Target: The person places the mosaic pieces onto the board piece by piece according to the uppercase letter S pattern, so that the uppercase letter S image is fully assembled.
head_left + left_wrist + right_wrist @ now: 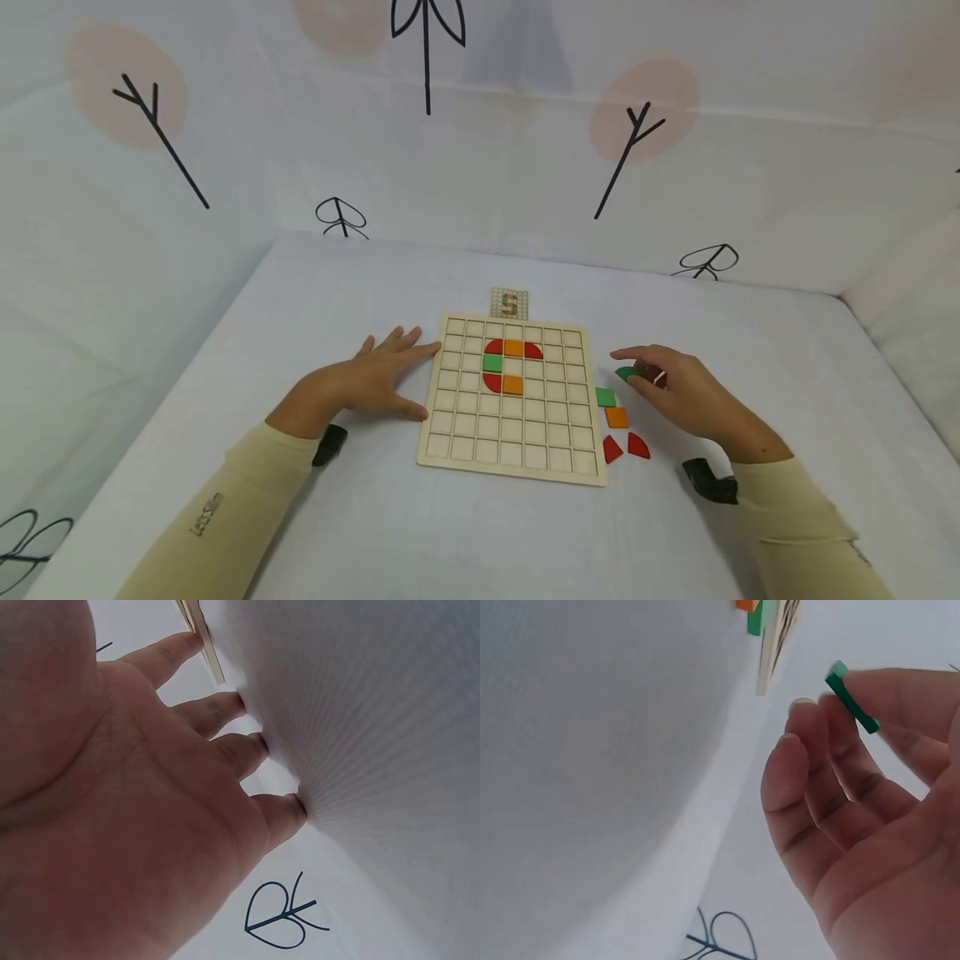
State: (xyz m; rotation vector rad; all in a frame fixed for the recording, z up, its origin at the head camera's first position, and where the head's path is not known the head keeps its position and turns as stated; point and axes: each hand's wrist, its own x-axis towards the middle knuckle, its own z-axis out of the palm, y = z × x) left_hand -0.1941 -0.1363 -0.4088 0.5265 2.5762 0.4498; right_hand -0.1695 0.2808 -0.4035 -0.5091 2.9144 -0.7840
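Note:
A wooden grid board point(465, 450) lies on the white table, with red, orange and green tiles set in its upper left-middle cells. My left hand point(378, 375) spreads its fingers beside the board, index fingertip and thumb right at the left edge. In the left wrist view the fingertips of the left hand point(165, 765) rest on the cloth, one against the board's edge point(201, 637). To the board's right, my right hand point(678, 387) pinches a green tile point(627, 374) between thumb and fingers. That green tile point(851, 697) shows edge-on in the right wrist view, clear of the board.
Beside the board's right edge lie a green square tile point(606, 397), an orange square tile point(617, 417) and two red curved tiles, one a red quarter-round tile point(638, 446). A small pattern card point(510, 303) touches the board's far edge. White printed cloth point(480, 183) rises behind.

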